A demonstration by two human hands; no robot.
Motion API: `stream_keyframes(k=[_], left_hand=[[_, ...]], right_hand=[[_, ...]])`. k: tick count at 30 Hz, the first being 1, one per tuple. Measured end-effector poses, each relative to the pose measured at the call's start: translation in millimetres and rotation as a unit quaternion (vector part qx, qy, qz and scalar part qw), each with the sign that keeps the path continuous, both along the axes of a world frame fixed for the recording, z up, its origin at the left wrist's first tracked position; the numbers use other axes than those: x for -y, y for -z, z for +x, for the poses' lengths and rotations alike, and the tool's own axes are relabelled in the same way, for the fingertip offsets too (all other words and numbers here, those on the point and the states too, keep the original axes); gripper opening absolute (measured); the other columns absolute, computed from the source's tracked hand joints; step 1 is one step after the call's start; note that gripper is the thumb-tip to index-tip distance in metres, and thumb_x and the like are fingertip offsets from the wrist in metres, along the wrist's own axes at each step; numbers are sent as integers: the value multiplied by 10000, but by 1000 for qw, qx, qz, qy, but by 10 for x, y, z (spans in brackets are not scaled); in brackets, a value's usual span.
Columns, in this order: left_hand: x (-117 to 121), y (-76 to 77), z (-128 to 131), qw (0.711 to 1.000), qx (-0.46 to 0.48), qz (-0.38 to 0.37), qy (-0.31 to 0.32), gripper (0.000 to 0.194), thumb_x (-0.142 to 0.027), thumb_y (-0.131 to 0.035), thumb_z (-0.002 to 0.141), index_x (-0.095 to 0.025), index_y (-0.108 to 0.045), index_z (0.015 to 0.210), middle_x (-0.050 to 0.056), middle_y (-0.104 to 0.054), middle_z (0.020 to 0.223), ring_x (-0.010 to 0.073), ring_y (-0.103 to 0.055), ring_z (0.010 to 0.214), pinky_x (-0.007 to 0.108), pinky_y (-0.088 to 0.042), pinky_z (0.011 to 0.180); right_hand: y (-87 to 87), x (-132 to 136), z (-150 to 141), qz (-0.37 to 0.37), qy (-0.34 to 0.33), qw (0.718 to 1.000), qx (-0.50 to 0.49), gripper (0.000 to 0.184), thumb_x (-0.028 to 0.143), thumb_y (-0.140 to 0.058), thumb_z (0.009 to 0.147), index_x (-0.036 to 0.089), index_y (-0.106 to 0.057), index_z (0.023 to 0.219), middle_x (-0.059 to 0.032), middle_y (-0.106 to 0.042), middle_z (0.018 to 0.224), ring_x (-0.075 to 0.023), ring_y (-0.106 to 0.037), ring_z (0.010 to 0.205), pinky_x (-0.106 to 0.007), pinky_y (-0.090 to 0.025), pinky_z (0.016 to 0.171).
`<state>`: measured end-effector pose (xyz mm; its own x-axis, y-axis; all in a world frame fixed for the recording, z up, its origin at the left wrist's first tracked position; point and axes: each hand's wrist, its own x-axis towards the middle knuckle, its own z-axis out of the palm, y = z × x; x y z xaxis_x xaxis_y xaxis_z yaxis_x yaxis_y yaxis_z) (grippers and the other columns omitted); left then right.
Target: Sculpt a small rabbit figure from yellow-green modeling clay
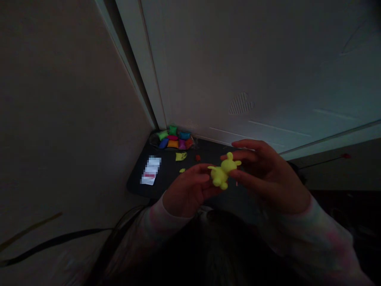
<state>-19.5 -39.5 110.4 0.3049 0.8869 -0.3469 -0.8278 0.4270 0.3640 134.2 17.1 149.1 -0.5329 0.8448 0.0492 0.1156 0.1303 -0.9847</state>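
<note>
A small yellow clay animal figure (220, 177) with a round head, two ears, a plump body and stubby limbs is held up between my two hands, above the dark table. My left hand (190, 188) supports its body from the left and below, fingers curled round it. From the right, my right hand (269, 176) pinches the head, with the thumb in front and the fingers behind. Beyond my left hand lie a yellow scrap of packet (180, 156), a little yellow piece (182, 171) and a small red lump (197, 158).
At the back of the dark table (139, 190) sits a clear bag with several coloured clay packets (173, 143). A white paper (151, 171), partly blurred out, lies near the left edge. A pale panel with a heart relief (241, 104) rises behind; a wall (74, 119) stands left.
</note>
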Motion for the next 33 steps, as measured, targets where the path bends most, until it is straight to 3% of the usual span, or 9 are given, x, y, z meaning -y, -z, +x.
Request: stream_keyframes(k=[11, 25, 33], left_hand=[[63, 89, 27, 994, -35, 93, -38, 271, -45, -694, 601, -207, -669, 816, -27, -700, 798, 102, -646, 714, 194, -538, 633], [118, 15, -7, 990, -73, 109, -48, 268, -132, -727, 583, -237, -658, 819, -29, -678, 756, 106, -623, 653, 217, -512, 616], [112, 1, 13, 989, -86, 108, -47, 259, -141, -721, 593, -244, -661, 823, -38, -679, 742, 105, -618, 665, 227, -498, 632]], right_hand=[[-17, 19, -33, -70, 4, 997, -42, 350, 218, -661, 693, 268, -490, 994, 4, -643, 863, -130, -624, 770, -246, -517, 679], [-124, 70, -21, -28, 40, 998, -32, 335, 242, -675, 686, 308, -518, 975, 16, -662, 816, -142, -640, 747, -249, -537, 642], [-139, 115, -35, -14, 25, 999, -23, 388, 142, -665, 680, 304, -514, 998, 32, -660, 818, -120, -634, 764, -229, -529, 697]])
